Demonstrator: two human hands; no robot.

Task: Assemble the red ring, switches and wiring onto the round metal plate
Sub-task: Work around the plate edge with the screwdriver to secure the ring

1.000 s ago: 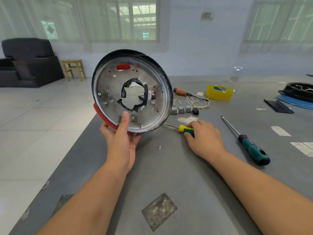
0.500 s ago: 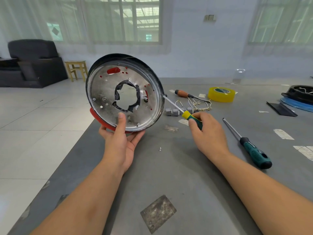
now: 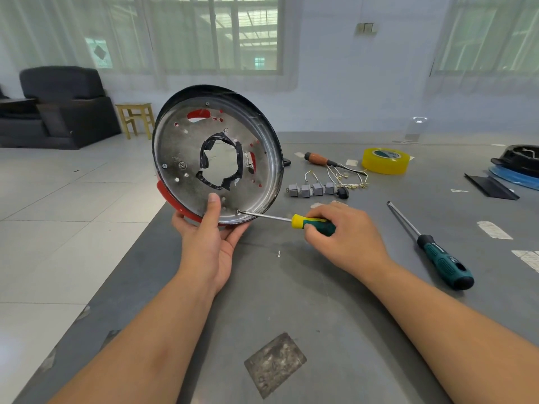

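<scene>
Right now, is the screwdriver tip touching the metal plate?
Touching. The head view shows the screwdriver tip meeting the metal plate face near its lower rim, beside the left hand thumb, with no gap visible.

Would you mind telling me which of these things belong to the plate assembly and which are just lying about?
In the job:
round metal plate, held by the left hand
red ring behind it
yellow-green screwdriver in the right hand, tip at the plate
switches with wiring

Lying about:
dark green screwdriver
brown-handled tool
yellow tape roll
</scene>
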